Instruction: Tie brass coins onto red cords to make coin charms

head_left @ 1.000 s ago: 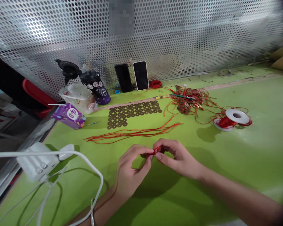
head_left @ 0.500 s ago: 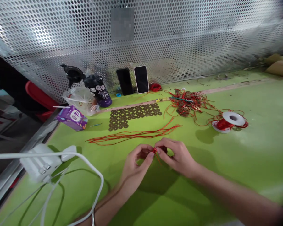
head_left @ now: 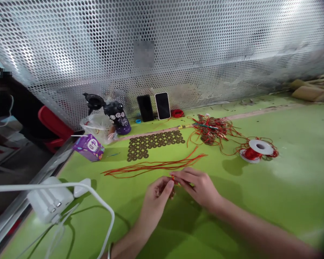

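A small bit of red cord (head_left: 174, 178) is pinched between my two hands over the green table. My left hand (head_left: 160, 194) is closed, its thumb pressed on the cord; a coin-like brown piece seems to peep out below its fingers. From the right, my right hand (head_left: 196, 183) grips the same cord with its fingertips. Just beyond my hands lies a bundle of cut red cords (head_left: 151, 166). Behind it, brass-coloured holed coins (head_left: 153, 141) are laid out in rows. To the right is a tangled heap of coins tied with red cord (head_left: 212, 131).
A spool of red cord (head_left: 260, 147) stands at right. Two phones (head_left: 162, 106) lean on the perforated metal screen, beside a dark bottle (head_left: 118, 118). At left are a purple drink carton (head_left: 89, 147) and a white charger (head_left: 50, 199), whose cable arches near my left forearm.
The camera view has tilted up, so the table items sit lower. My fingers have shifted on the cord; the loose end that hung down is no longer visible.
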Available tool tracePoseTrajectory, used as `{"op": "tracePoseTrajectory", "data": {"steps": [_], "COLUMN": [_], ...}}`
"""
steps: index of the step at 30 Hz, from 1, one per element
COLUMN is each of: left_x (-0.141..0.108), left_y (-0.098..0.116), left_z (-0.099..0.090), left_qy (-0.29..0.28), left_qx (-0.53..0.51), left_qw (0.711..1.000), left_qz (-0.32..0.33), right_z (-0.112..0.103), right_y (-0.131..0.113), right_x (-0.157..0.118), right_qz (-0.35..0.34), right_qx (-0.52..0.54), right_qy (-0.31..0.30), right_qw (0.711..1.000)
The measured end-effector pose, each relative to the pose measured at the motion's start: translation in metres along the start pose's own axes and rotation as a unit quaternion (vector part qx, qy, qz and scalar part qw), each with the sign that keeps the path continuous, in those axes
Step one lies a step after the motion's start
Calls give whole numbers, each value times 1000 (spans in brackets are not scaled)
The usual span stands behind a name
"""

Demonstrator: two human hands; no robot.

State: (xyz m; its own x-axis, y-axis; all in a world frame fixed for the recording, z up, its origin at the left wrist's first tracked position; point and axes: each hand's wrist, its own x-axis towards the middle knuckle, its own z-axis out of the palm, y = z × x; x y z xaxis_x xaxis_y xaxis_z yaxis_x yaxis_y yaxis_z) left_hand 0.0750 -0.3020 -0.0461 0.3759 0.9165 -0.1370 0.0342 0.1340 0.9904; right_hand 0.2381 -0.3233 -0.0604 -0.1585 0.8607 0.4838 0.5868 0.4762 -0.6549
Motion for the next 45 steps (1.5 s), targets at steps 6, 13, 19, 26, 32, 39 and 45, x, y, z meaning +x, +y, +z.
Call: {"op": "tracePoseTrajectory", "data": {"steps": [6,13,19,26,32,39,45], "left_x": [-2,0,5,8,7,1,-2], "left_y": [5,3,-1,-4,-10,2,5], "left_z": [1,3,-1,-4,-9,-6,-4], "left_qy": [59,83,131,133,103,102,68], "left_qx": [-39,-126,-104,-57,18,104,146], "left_qw": [997,988,986,989,990,977,968], "left_qz": [15,-22,-14,25,99,159,192], "right_z": [6,12,15,10,5,5,3], "right_y": [-3,-8,-17,-17,-16,-16,-15], "right_x": [-2,-6,-3,-1,0,-1,-2], "right_qz": [7,101,119,108,35,-36,-44], "right_qx": [27,53,235,300,167,138,107], "right_qy": [-23,-92,-80,-80,24,94,122], "right_qw": [999,989,961,944,985,985,986]}}
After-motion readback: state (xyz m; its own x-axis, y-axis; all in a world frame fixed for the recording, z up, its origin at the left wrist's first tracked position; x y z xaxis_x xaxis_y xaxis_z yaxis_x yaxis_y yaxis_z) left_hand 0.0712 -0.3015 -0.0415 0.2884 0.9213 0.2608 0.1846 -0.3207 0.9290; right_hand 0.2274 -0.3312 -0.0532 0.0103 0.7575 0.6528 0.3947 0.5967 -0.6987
